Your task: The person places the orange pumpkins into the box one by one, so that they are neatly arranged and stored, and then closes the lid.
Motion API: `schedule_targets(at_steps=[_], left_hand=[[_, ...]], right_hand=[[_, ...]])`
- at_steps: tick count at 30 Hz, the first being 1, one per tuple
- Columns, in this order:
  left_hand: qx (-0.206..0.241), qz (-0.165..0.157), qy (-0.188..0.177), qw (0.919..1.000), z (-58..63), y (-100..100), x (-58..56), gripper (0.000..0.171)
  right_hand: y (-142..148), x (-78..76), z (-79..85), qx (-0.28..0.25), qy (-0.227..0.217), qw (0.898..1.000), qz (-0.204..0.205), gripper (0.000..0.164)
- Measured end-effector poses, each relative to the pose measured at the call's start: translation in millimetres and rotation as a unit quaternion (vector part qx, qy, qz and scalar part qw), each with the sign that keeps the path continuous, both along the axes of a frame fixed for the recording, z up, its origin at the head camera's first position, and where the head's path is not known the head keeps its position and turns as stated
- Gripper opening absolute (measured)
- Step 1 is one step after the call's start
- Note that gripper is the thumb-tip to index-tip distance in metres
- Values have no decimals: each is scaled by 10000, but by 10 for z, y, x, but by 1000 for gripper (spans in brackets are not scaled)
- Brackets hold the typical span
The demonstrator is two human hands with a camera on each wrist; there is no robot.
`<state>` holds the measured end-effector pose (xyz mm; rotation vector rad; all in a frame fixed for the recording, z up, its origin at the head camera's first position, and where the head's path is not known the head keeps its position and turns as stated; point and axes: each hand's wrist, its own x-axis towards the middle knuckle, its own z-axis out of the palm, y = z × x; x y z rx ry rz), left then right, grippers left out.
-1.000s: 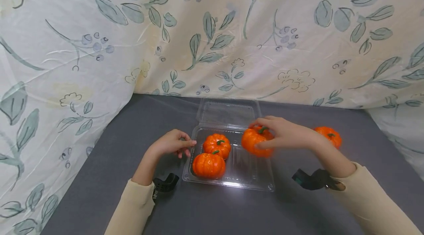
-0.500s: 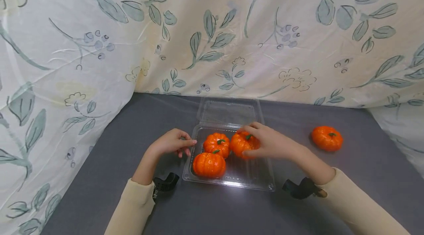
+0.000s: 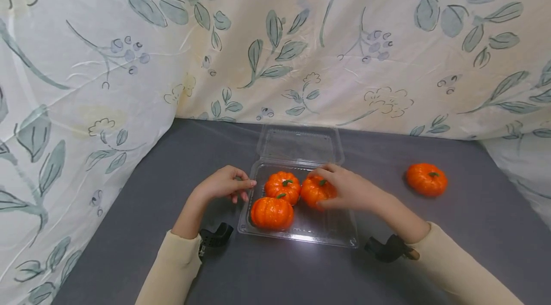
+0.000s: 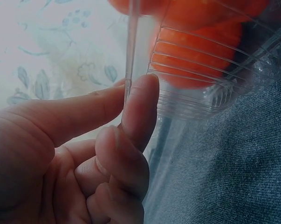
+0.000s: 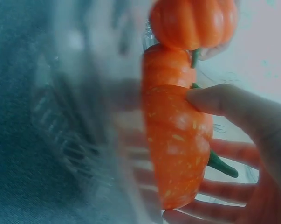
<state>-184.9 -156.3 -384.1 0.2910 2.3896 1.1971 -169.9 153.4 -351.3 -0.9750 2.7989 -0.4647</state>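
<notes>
While the left hand [image 3: 225,184] pinches the rim of one clear plastic box [image 3: 304,240] between thumb and finger, the right hand [image 3: 349,189] grips one orange pumpkin [image 3: 315,192] inside (green stem showing). Box, left side: two more pumpkins [image 3: 272,215]. Gray cloth [image 3: 275,276], well to the right: fourth pumpkin [image 3: 426,180].

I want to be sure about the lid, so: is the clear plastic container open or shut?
The container is open: its lid lies folded back toward the patterned cloth, leaving the front-left pumpkin uncovered.
</notes>
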Motion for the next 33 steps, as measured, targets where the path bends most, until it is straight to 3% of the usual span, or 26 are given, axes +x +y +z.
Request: schedule_targets(at_steps=[33], left_hand=[[134,-101,2,9999,-10,-40,-80,25]], right_hand=[[-13,-58,-233,-486,334,9983,18,58]])
